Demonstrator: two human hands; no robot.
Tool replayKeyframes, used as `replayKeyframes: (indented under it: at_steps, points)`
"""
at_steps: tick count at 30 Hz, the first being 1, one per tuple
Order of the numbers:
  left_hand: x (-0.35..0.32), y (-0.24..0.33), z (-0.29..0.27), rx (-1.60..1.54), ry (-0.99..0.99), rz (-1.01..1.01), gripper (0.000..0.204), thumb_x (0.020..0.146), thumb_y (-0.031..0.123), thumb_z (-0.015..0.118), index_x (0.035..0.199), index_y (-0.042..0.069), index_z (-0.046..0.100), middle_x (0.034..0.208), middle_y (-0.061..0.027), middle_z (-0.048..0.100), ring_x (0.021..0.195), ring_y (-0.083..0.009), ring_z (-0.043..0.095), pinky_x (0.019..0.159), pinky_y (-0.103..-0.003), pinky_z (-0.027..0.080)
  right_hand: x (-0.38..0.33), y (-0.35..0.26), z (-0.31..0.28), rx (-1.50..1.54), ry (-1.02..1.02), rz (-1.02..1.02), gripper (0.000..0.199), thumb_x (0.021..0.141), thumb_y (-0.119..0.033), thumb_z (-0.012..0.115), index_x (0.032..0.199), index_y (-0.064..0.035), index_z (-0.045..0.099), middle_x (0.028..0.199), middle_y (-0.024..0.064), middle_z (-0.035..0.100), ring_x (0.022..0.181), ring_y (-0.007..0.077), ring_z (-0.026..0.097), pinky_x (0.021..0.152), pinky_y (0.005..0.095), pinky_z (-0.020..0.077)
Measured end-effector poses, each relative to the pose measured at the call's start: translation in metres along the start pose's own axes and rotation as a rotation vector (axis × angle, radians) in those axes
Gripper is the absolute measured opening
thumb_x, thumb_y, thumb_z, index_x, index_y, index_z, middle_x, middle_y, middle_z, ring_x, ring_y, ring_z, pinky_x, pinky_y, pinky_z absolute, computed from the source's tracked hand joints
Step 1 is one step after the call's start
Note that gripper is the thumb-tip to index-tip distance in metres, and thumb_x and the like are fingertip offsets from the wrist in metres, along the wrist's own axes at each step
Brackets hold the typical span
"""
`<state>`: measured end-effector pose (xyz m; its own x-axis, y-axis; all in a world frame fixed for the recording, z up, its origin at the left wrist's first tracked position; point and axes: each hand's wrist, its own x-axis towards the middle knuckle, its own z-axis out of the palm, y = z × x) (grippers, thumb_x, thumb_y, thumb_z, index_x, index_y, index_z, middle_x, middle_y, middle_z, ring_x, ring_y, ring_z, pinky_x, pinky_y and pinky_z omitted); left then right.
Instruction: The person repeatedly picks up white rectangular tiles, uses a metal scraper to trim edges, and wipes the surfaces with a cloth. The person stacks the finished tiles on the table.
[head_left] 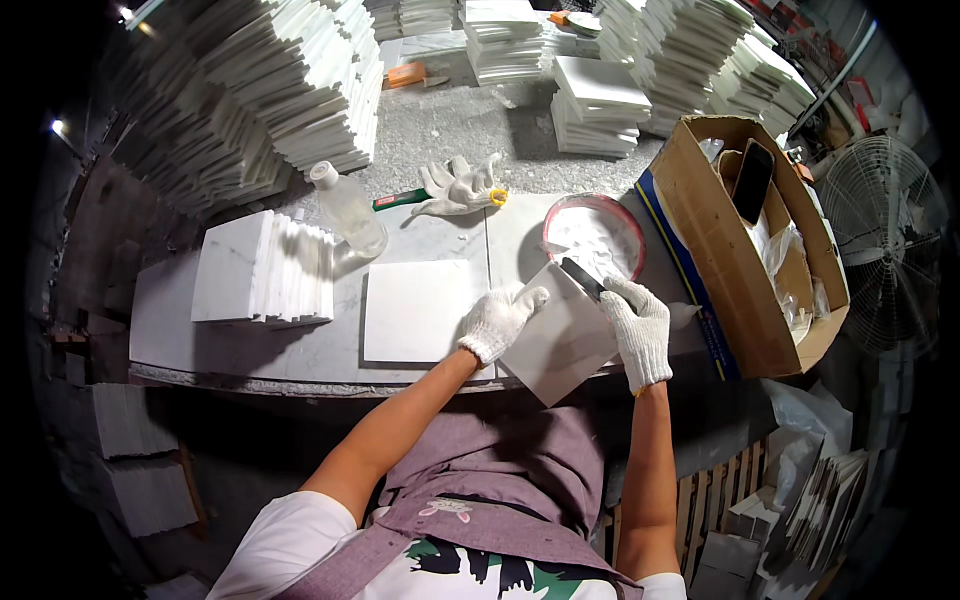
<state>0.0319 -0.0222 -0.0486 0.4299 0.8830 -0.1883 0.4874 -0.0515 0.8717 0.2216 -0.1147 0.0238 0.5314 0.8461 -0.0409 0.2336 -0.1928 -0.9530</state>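
Note:
Over the table's front edge, a square white tile point(560, 340) is tilted with one corner toward me. My left hand point(500, 320), in a white knit glove, grips its left side with the thumb on top. In my gloved right hand point(640, 325) is a narrow dark flat tool point(582, 278), set against the tile's far edge; its kind is unclear. Just beyond stands a round red-rimmed tub point(640, 240) with white material inside. Another square white tile point(415, 312) lies flat beside my left hand.
A row of tiles point(230, 270) and a clear plastic bottle point(350, 215) stand left. A spare glove point(460, 187) lies by a green handle point(400, 200). To the right are a cardboard box point(700, 230) holding a phone point(753, 182), and a fan point(890, 240). Tall tile stacks point(300, 80) line the back.

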Motion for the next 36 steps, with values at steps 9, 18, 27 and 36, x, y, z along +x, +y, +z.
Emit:
replayKeyframes:
  at_steps: [9,18,27,36]
  points:
    - [0.001,0.004,-0.003,0.07,-0.043,-0.021,0.057,0.089,0.063,0.051,0.087,0.008,0.067,0.078,-0.0184,0.065,0.075,-0.0365,0.062,0.067,-0.045,0.046,-0.004,0.001,0.002,-0.004,0.009,-0.058,0.025,0.083,-0.009,0.07,0.106,0.0027,0.07,0.102,0.0112,0.072,0.095,0.0161,0.066,0.089,0.028,0.0481]
    - [-0.001,0.007,-0.003,0.045,0.01,0.031,0.053,0.092,0.053,0.057,0.082,0.002,0.066,0.062,-0.0099,0.056,0.06,-0.0186,0.051,0.06,-0.036,0.043,-0.005,0.004,0.005,-0.03,0.036,-0.084,0.025,0.083,-0.009,0.07,0.106,0.0018,0.071,0.102,0.0119,0.072,0.096,0.0169,0.066,0.09,0.0285,0.0482]
    - [0.001,0.002,0.0,0.057,0.011,0.019,0.051,0.091,0.054,0.057,0.085,0.003,0.066,0.069,-0.013,0.06,0.067,-0.0253,0.055,0.063,-0.039,0.045,-0.006,0.006,0.005,-0.058,0.05,-0.1,0.024,0.083,-0.009,0.07,0.105,0.0013,0.071,0.103,0.0122,0.072,0.097,0.018,0.067,0.091,0.0288,0.0484]
    - [0.001,0.003,-0.001,0.049,0.001,0.022,0.051,0.092,0.052,0.058,0.084,0.002,0.066,0.064,-0.0086,0.058,0.062,-0.0177,0.053,0.061,-0.036,0.044,-0.002,0.017,0.002,0.155,0.062,-0.008,0.026,0.084,-0.008,0.069,0.108,0.0014,0.07,0.104,0.0108,0.071,0.098,0.0164,0.065,0.09,0.0291,0.0491]
